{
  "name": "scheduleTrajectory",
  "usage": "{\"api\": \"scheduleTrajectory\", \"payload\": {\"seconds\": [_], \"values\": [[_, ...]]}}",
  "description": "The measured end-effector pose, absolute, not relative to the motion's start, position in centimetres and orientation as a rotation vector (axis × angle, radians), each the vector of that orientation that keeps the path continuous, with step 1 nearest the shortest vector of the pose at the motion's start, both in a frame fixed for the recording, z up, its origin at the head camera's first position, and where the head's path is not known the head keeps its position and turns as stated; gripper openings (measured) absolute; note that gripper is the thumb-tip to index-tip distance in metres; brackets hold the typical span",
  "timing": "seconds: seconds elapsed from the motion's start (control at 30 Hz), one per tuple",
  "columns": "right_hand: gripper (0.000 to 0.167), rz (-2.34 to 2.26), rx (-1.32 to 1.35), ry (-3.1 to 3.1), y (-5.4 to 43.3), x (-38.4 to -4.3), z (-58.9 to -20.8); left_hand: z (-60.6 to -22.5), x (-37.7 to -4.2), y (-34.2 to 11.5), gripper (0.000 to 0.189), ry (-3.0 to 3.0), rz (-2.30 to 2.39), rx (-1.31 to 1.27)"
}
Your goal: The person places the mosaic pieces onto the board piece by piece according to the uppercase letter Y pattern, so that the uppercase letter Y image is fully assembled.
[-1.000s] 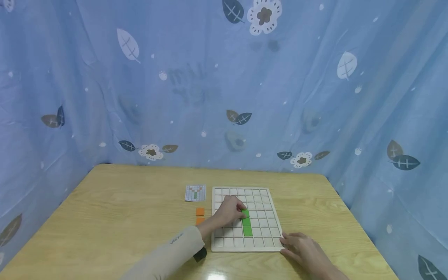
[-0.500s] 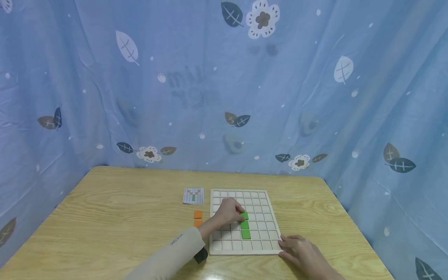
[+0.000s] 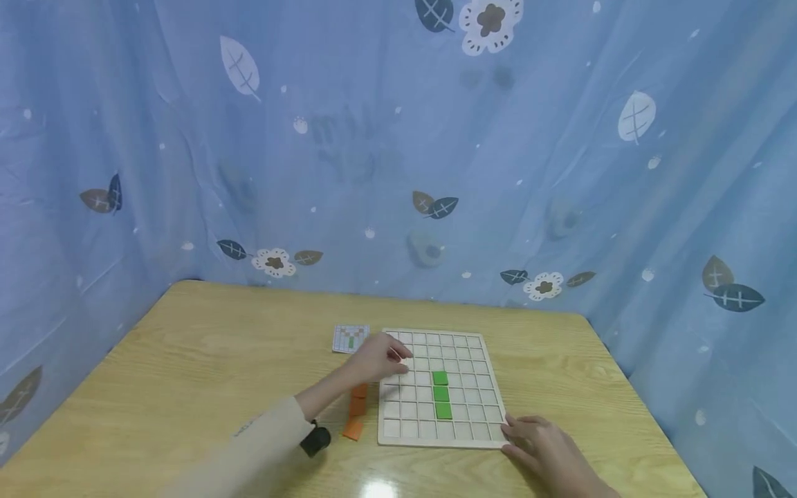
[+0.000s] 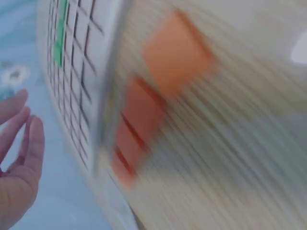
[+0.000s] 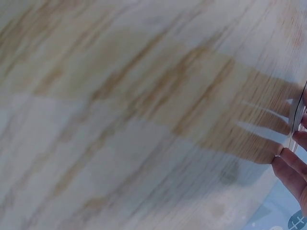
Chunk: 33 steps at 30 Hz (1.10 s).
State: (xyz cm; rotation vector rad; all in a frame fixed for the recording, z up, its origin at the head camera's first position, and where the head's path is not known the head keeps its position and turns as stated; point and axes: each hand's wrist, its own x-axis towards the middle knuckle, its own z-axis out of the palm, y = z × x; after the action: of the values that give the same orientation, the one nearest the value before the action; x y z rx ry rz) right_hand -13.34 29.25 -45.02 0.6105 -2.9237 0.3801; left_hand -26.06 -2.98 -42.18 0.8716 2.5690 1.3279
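A pale wooden grid board (image 3: 407, 441) lies on the table. Three green square tiles (image 3: 441, 393) fill a vertical run of its cells. My left hand (image 3: 376, 358) hovers over the board's upper left part, holding nothing, its fingers gently bent and apart from the thumb. In the left wrist view these fingers (image 4: 32, 143) show at the left edge. Several orange tiles (image 3: 358, 405) lie in a column left of the board, partly behind my left forearm; the nearest sits askew. My right hand (image 3: 544, 446) holds the board's near right corner between fingertips and thumb.
A small printed pattern card (image 3: 345, 338) lies beyond the orange tiles, partly overlapped by my left hand. A black device (image 3: 316, 440) sits at my left wrist. The wooden table (image 3: 236, 360) ends at a blue patterned curtain (image 3: 361, 152).
My left hand has let go of the farthest green tile, which stays in its cell, and has moved left and back. More orange tiles now show. My right hand keeps its place.
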Motion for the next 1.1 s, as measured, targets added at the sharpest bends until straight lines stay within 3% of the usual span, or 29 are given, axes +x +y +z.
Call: {"api": "scheduleTrajectory", "payload": {"seconds": [0.17, 0.33, 0.53, 0.73, 0.97, 1.1], "values": [[0.036, 0.454, 0.576, -2.969, 29.3, -13.5, -44.7, -42.7, -25.2, -8.9, 0.022, 2.494, 1.42, 0.895], [0.037, 0.464, 0.551, -3.016, 29.5, -13.4, -44.8, -44.7, -23.5, -11.8, 0.035, 2.339, 1.429, 0.895], [0.036, 0.451, 0.544, -2.99, 29.7, -13.2, -45.1, -45.8, -21.7, -11.1, 0.036, 2.382, 1.333, 1.005], [0.035, 0.366, 0.559, -2.909, 29.5, -13.2, -45.3, -46.1, -20.7, -10.8, 0.022, 2.469, 1.272, 1.149], [0.033, 0.316, 0.652, -2.803, 29.7, -13.4, -45.6, -46.2, -18.4, -10.6, 0.026, 2.674, 0.902, 1.5], [0.032, 0.312, 0.673, -2.767, 29.6, -13.5, -45.8, -45.7, -17.8, -10.6, 0.018, 2.688, 0.866, 1.47]]}}
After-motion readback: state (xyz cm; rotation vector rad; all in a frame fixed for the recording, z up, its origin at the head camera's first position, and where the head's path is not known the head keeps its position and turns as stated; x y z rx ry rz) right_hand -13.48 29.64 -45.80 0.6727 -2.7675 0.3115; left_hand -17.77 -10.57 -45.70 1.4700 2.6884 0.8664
